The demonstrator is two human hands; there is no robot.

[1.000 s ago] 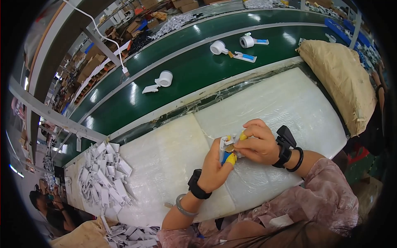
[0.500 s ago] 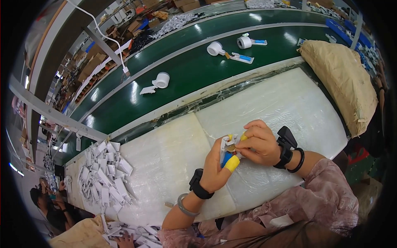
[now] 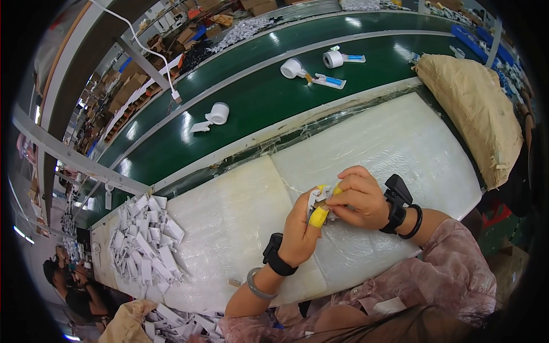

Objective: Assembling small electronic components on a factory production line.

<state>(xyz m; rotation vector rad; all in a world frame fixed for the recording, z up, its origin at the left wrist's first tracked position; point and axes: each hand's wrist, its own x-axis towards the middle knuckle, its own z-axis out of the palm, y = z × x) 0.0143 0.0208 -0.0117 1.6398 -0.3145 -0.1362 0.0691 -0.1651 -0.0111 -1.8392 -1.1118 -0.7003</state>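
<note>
Over the padded table, my left hand is closed around a small white plastic housing. Its thumb, wrapped in a yellow finger cover, presses against the near side of the part. My right hand meets it from the right, with thumb and forefinger pinched at the housing's inner edge. What lies between those fingertips is mostly hidden. A yellow cover also shows on a right fingertip. Both wrists wear black straps.
White plastic pieces lie heaped at the table's left, with more below. Beyond runs a green conveyor belt carrying a white round unit and two others with blue parts. A brown sack stands right. Another person works far left.
My left thumb has shifted over the housing, covering the blue part that showed before. Units on the belt have moved slightly left. A co-worker's hand has mostly withdrawn from the lower pile.
</note>
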